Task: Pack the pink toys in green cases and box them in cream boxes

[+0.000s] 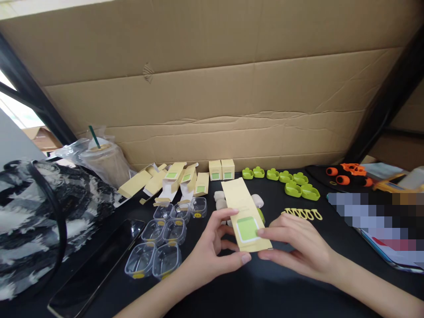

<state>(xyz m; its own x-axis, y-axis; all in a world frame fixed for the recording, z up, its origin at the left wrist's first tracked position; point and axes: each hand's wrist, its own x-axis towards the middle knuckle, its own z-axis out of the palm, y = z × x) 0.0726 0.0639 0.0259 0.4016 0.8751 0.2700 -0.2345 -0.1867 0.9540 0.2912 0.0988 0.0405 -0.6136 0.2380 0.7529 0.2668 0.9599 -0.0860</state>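
A cream cardboard box (239, 196) with a green square window printed or cut in its face is held up in front of me, tilted, one end flap extending at the far end. My left hand (217, 247) grips its left side, index finger on the edge and thumb at the near end. The lower right corner is pinched between thumb and fingers of my right hand (298, 243). Behind the box, partly hidden, lie several whitish rounded pieces (257, 201) and a bit of something green.
Clear plastic cups (141, 260) stand in rows on the left, near a phone (99, 265). Behind them lie opened cartons (172, 176) and two closed boxes (228, 170). Green trays (293, 190), yellowish rings (304, 214) and orange parts (354, 172) are on the right. A bagged drink (104, 163) stands far left.
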